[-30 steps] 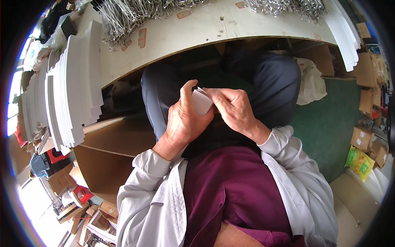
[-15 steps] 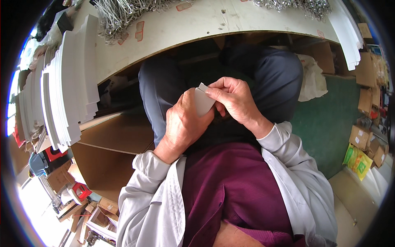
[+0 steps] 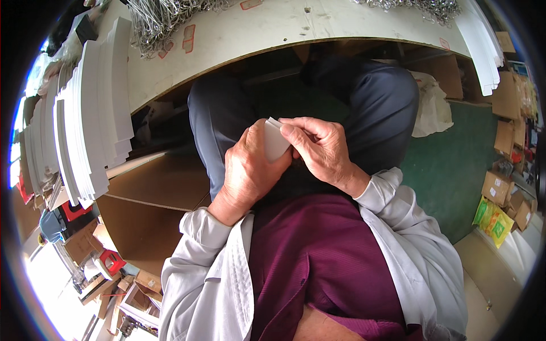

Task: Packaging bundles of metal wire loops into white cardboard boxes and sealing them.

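Note:
Above my lap I hold a small white piece (image 3: 275,142), flat-faced like folded card or a thin stack of cards; which of the two I cannot tell. My left hand (image 3: 248,167) is wrapped round its left side and lower end. At its upper right edge, the thumb and fingers of my right hand (image 3: 325,149) are closed against it. A narrow strip or flap stands up along its top. The fingertips behind the piece are hidden.
A white table (image 3: 244,48) curves across the front, bearing bundles of metal wire hooks (image 3: 165,23). Long white strips are stacked at the left (image 3: 85,119) and at the right (image 3: 478,51). An open cardboard box (image 3: 148,221) stands by my left leg.
The flap at the top of the white piece has come down closer to it. My right thumb has moved slightly left and down along the edge. My left hand keeps its grip.

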{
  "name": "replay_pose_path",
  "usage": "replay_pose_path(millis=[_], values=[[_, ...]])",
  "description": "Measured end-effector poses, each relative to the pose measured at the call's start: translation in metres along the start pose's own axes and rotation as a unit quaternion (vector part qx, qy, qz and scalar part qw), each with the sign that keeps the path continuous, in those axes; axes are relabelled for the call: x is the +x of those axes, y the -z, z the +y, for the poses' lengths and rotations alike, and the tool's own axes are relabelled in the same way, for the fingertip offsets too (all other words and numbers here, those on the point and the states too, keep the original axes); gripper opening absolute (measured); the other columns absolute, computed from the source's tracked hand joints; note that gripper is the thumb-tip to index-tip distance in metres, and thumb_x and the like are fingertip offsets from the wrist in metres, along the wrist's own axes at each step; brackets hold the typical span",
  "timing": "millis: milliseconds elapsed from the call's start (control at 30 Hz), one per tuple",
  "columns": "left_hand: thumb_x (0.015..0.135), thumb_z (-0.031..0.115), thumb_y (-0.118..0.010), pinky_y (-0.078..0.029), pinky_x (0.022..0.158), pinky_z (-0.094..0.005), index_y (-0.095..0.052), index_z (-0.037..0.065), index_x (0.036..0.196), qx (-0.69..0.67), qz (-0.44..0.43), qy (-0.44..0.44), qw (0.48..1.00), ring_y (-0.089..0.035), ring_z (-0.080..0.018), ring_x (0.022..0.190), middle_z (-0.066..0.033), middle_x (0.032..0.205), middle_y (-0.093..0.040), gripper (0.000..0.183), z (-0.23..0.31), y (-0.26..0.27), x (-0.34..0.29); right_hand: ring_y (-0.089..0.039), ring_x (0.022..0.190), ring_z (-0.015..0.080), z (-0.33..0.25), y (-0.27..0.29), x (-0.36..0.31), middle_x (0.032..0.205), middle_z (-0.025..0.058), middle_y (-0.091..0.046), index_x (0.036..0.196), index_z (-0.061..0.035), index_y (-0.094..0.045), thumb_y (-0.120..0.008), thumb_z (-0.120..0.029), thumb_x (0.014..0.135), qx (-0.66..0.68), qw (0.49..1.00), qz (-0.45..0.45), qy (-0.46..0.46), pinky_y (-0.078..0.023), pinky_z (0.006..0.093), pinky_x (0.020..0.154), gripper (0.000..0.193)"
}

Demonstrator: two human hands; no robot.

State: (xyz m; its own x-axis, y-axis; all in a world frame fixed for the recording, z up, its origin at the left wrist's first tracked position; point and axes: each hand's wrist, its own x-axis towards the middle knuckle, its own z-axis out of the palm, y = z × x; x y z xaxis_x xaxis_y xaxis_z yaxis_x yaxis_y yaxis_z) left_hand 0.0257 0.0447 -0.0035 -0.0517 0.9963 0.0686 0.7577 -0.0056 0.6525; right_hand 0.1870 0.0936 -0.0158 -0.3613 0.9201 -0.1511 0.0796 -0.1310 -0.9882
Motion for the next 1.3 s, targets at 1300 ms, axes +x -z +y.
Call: replay_pose_path(millis=[1300], values=[[0.078, 0.018, -0.087, -0.059, 0.076, -0.0383, -0.059, -0.002, 0.127, 0.005, 0.125, 0.116, 0.985, -0.075, -0.0319, 0.086, -0.0234, 0.098, -0.073, 0.059, -0.048, 0.11, 0.026, -0.063, 0.065, 0.0048, -0.042, 0.002, 0.087, 0.078, 0.0058, -0.073, 0.113, 0.0035, -0.073, -0.072, -0.018, 0.1, -0.11, 0.983, -0.041, 0.145, -0.051, 0.0227, 0.059, 0.025]])
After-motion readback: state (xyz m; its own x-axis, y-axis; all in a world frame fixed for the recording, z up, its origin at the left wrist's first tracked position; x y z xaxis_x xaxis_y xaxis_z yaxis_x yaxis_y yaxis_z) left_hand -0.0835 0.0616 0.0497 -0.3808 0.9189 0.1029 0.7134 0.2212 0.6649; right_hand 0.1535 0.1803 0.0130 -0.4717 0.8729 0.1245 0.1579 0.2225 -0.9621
